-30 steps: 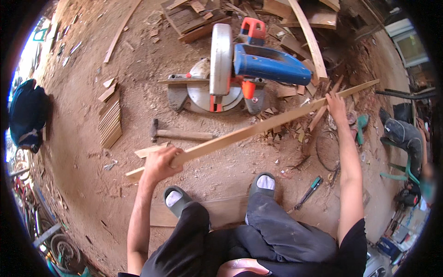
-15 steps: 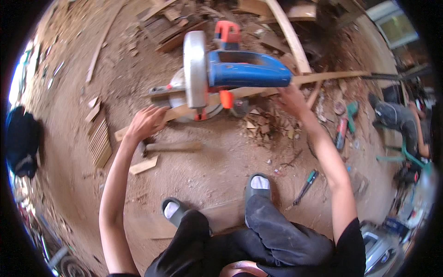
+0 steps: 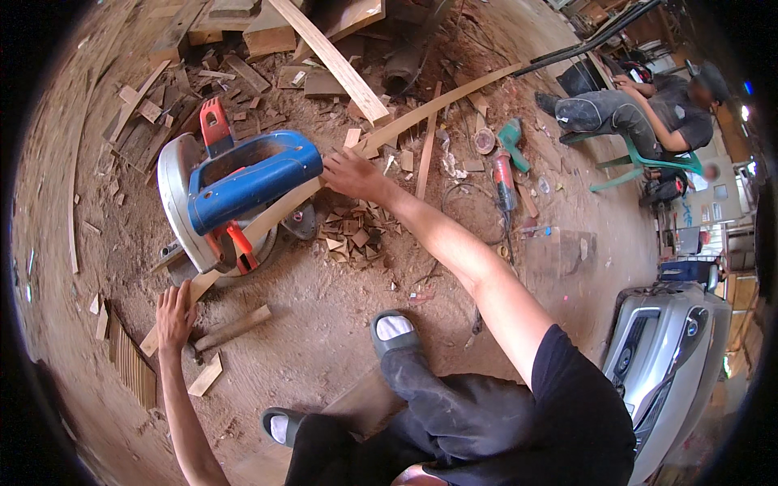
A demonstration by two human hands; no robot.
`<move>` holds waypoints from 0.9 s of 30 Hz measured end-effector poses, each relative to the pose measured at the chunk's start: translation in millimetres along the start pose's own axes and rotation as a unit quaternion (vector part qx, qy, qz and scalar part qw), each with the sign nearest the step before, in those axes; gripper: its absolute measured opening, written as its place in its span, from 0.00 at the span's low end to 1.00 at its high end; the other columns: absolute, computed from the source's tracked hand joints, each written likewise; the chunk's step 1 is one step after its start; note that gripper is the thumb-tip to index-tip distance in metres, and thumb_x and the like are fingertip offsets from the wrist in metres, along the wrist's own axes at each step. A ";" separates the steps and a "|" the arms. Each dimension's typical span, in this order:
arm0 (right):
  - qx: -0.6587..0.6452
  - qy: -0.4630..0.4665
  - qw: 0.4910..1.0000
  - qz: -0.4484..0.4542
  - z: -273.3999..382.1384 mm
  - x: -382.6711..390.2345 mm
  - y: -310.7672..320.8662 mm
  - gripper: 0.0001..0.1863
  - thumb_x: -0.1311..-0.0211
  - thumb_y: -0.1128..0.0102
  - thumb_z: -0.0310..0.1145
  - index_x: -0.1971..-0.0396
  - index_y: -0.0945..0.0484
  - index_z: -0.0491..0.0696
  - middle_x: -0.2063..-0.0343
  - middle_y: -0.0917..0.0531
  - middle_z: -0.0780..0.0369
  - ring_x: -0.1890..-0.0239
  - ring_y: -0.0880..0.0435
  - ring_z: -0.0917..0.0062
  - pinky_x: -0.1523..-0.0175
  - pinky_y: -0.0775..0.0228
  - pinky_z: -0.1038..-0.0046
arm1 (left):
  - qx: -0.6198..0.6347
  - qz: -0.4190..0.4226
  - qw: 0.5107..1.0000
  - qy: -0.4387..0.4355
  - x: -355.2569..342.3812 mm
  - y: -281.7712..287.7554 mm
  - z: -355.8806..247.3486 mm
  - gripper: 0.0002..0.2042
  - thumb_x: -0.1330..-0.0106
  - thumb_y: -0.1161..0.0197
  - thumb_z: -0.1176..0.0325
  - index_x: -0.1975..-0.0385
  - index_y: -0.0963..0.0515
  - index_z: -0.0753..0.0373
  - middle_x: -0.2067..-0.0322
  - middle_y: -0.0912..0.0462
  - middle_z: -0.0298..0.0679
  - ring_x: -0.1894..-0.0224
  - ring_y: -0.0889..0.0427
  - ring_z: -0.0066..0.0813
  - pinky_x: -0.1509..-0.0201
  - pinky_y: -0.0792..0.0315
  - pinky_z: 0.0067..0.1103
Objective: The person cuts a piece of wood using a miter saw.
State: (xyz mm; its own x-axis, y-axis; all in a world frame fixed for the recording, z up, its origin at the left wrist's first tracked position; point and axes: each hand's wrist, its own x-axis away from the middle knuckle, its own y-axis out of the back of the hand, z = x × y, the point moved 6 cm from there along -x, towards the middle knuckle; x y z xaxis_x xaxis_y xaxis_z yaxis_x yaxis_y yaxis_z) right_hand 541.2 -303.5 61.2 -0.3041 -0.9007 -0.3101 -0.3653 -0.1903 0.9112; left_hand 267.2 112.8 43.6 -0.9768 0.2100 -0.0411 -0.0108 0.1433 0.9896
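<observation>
A long wooden strip (image 3: 417, 113) runs at a slant through a blue-handled miter saw (image 3: 251, 178) that stands on the dirt ground. My left hand (image 3: 173, 316) rests with its fingers over the strip's near-left end, just past the saw's round metal guard. On the saw's other side, my right hand (image 3: 355, 174) grips the same strip, close to the end of the blue handle; part of its fingers is hidden. A hammer (image 3: 235, 328) lies beside my left hand, next to a short wood offcut (image 3: 206, 376). Small cut wood pieces (image 3: 354, 235) are heaped below my right hand.
Stacked timber (image 3: 279, 32) and scraps fill the far side. A green-and-red angle grinder (image 3: 506, 170) with its cord lies to the right. Beyond it a person (image 3: 632, 117) sits on a green chair (image 3: 640, 158). A silver car bumper (image 3: 660, 356) stands at the lower right.
My view has swung to the right, so the saw and strip appear farther left and more slanted. Both hands stay at the strip, on either side of the saw.
</observation>
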 end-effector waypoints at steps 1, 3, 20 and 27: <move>0.006 0.005 1.000 -0.006 2.2 -0.7 0.2 0.21 0.42 0.31 0.43 0.51 0.22 0.52 0.60 0.23 0.65 0.50 0.19 0.70 0.42 0.28 0.58 | 0.010 0.006 1.000 0.006 4.9 -1.0 7.6 0.33 0.36 0.33 0.67 0.29 0.32 0.62 0.54 0.25 0.46 0.52 0.24 0.48 0.41 0.28 0.40; 0.014 0.015 1.000 -0.019 11.0 -10.6 3.9 0.22 0.41 0.33 0.43 0.47 0.22 0.52 0.60 0.23 0.65 0.50 0.20 0.71 0.42 0.28 0.58 | 0.020 0.014 0.999 0.023 16.2 3.9 24.5 0.34 0.37 0.32 0.67 0.28 0.32 0.61 0.53 0.25 0.47 0.50 0.24 0.48 0.41 0.28 0.40; -0.202 0.017 0.970 -0.134 112.6 -85.4 14.4 0.23 0.34 0.38 0.39 0.42 0.19 0.49 0.46 0.16 0.55 0.38 0.20 0.57 0.34 0.26 0.53 | -0.039 0.049 0.995 0.077 183.5 37.7 158.5 0.35 0.37 0.34 0.76 0.26 0.34 0.61 0.38 0.24 0.56 0.37 0.25 0.60 0.31 0.30 0.47; -0.092 0.061 0.985 -0.134 149.7 -90.7 46.6 0.23 0.40 0.38 0.34 0.43 0.19 0.49 0.47 0.17 0.60 0.42 0.18 0.65 0.32 0.30 0.57 | -0.076 0.017 0.997 0.023 206.3 46.7 174.2 0.33 0.37 0.38 0.77 0.27 0.34 0.65 0.54 0.24 0.53 0.52 0.24 0.56 0.45 0.28 0.47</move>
State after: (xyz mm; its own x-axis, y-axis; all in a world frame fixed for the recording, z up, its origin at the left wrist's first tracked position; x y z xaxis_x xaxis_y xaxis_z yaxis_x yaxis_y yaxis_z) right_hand 420.1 -172.2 91.2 -0.1060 -0.8466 -0.5216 -0.2491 -0.4852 0.8382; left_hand 102.4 331.3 57.4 -0.9858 0.1677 -0.0043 -0.0065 -0.0123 0.9999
